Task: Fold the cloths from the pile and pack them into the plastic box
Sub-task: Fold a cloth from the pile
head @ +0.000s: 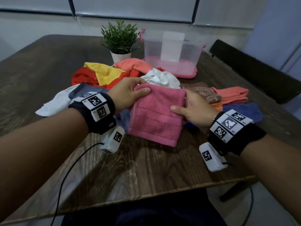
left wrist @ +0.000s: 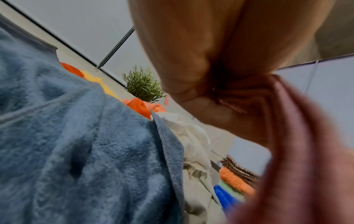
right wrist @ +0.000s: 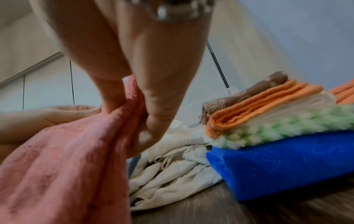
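So the folded pink terry cloth [head: 156, 113] is being held up off the dark wood-grain table [head: 146, 168], pinched on both sides. The left hand [head: 128, 93] has the far-left corner clamped, thumb on top and fingers tucked under. The right hand [head: 193, 108] is pinching the right edge, thumb laid across the top face; in the right wrist view the edge can be seen gripped between thumb and fingers [right wrist: 153, 121]. Both wrists are bent inward, with the palms roughly facing each other across the cloth.

The relation that matters: the clear plastic box with the pink base [head: 171, 53] is at about 12 to 1 o'clock from the cloth, past the rumpled white cloth [head: 161, 79], and it looks empty apart from a white card thing. The cloth's long axis runs roughly 12 to 6, far edge high, near edge drooping toward the table. The right hand is probably the nearer one to the box, so the carry would likely be led from that side.

A stack of folded cloths [head: 228, 97] (brown patterned, orange, blue at the bottom) is sitting at 3 o'clock, just beside the right hand. The unfolded pile of red, yellow and coral cloths [head: 104, 74] is at 10 to 11 o'clock. Whether another fold is still needed can't be told.
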